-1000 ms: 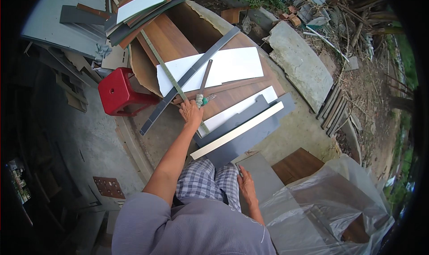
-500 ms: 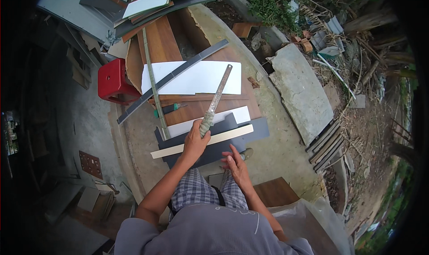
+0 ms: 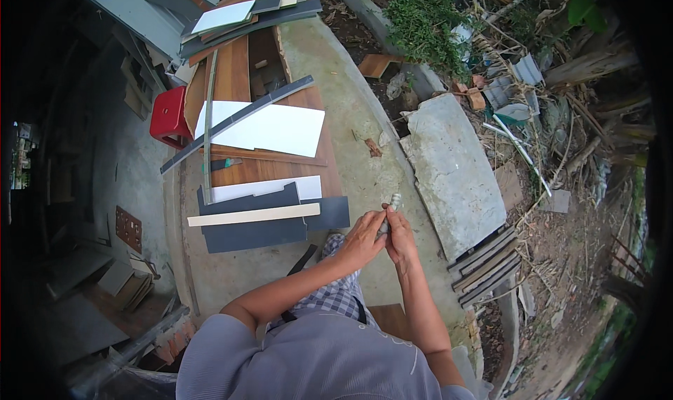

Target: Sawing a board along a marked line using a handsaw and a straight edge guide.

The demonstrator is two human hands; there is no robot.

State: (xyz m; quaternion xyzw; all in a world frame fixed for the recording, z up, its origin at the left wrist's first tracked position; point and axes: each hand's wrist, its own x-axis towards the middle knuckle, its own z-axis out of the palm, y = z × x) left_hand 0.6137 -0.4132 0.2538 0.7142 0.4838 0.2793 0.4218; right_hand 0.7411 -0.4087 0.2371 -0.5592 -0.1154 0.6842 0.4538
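Note:
My left hand [image 3: 364, 241] and my right hand [image 3: 400, 236] are together over the ground, right of the boards. Both are closed around a hand-held saw blade, whose pale wrapped handle [image 3: 395, 201] sticks out beyond my fingers; my hands hide the blade. To the left lie dark grey boards [image 3: 256, 237] with a cream strip [image 3: 252, 215] across them. Behind these, a white board [image 3: 287, 128] rests on a brown wooden board [image 3: 280, 170]. A long grey strip [image 3: 238, 123] and a narrow greenish strip [image 3: 208, 137] cross over it. A green-handled tool [image 3: 223, 164] lies nearby.
A red stool [image 3: 168, 116] stands on the left. Stacked offcuts [image 3: 256, 25] lie at the far end. On the right are a broken concrete slab [image 3: 456, 172], a row of dark slats [image 3: 487, 268] and garden debris. Another brown board [image 3: 390, 321] lies close by my legs.
The saw moved from above the boards to the right, and its blade is no longer visible. My right hand, free before, has closed on it beside my left. The view has shifted right.

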